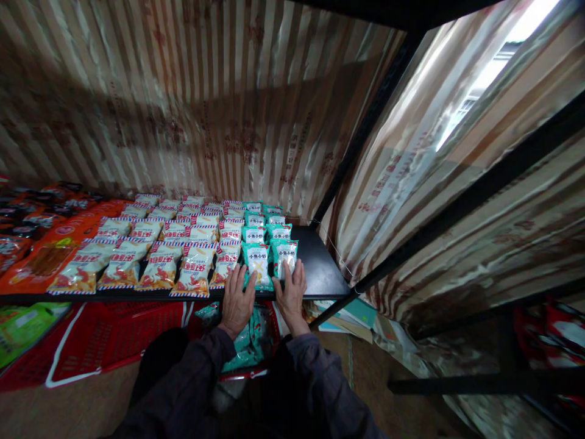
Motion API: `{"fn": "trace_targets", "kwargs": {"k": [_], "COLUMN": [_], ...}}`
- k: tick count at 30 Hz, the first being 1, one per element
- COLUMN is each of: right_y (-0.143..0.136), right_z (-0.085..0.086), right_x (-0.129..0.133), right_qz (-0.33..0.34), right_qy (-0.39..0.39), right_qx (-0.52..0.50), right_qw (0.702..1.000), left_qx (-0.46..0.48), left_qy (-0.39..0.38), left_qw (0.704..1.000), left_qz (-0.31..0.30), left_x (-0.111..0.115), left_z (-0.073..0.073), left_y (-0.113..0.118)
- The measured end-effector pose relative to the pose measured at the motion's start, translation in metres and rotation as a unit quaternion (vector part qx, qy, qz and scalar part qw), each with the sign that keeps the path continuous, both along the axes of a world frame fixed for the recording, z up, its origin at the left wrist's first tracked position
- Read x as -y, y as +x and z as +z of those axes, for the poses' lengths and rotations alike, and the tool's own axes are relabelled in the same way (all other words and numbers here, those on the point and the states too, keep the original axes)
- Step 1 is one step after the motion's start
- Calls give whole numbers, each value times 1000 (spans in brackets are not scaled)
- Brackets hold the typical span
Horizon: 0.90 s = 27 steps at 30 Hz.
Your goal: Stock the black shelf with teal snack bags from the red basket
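Note:
Teal-and-white snack packets stand in two columns at the right end of the packets on the black shelf (pixel 320 262). My right hand (pixel 291 296) lies with stretched fingers against the lower part of the front right teal packet (pixel 284 251). At the left edge of the neighbouring teal packet (pixel 258 262), my left hand (pixel 237 302) rests with its fingers extended, close to a cream shrimp-snack packet (pixel 226 262). Neither hand is wrapped round a packet. Below the shelf, more teal packets (pixel 249 350) lie in a red basket (pixel 275 323), partly hidden by my arms.
Rows of cream snack packets (pixel 158 268) and orange packets (pixel 50 244) fill the shelf leftward. A second red basket (pixel 109 335) with a white handle stands below. Black metal posts (pixel 379 110) and a striped curtain (pixel 205 110) border the shelf. Papers (pixel 351 317) lie under its right end.

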State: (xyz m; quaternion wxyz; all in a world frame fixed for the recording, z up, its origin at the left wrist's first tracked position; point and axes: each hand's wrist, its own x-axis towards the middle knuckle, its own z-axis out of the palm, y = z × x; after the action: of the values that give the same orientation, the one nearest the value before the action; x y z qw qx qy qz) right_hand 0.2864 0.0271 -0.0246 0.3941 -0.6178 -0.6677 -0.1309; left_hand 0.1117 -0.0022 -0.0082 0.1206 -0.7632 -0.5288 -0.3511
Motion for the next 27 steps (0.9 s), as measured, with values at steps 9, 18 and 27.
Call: {"fn": "trace_targets", "kwargs": {"k": [9,18,27], "right_y": [5,4,5], "right_z": [-2,4,8], "right_x": [3,4,11], "right_qz": [7,1,-7], "right_qy": [-17,-28,-41], "right_qx": [-11,-34,-46], "right_qw": [1000,999,998], "left_qx": [9,-12,-14], "left_qy": [-11,-25,-37], "left_qw": [1000,999,999], "left_qz": [-18,-28,-18], "left_x": [8,18,16], "left_z": [0,-3,3], "left_y": [-6,-15,-11]}}
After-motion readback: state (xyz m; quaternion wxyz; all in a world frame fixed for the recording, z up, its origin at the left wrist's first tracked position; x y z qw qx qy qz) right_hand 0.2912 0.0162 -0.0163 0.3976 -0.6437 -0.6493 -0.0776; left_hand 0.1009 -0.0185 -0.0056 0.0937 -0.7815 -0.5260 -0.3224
